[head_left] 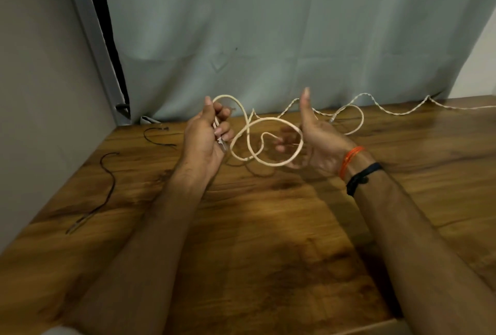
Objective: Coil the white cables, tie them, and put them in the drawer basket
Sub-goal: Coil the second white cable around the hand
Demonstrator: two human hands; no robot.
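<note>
Two bare forearms reach forward over a brown wood-grain tabletop, seen from above and behind. Between the hands hangs a long, thin cream-white cable, held in the air above the middle of the tabletop, toward its far edge. The cable is smooth and fairly stiff, and bends into several loose, uneven loops that cross one another. One small loop rises above the left hand; a larger oval loop hangs between the two hands.

The left hand is closed in a fist around one end of the cable, with the fingers curled over it and a short stub showing below the fist. The right hand is partly open, thumb pointing up, fingers blurred and curled under the large loop; whether they grip the cable firmly cannot be told. The right wrist wears a thin orange thread band and a dark cord band.

Behind the right hand, the cable runs on as a twisted, wavy white strand that lies along the far edge of the tabletop and leaves at the right edge. Two thin black wire ties lie near the left edge: one long and curved, one shorter near the far left corner. A pale grey-green curtain hangs behind the tabletop.
</note>
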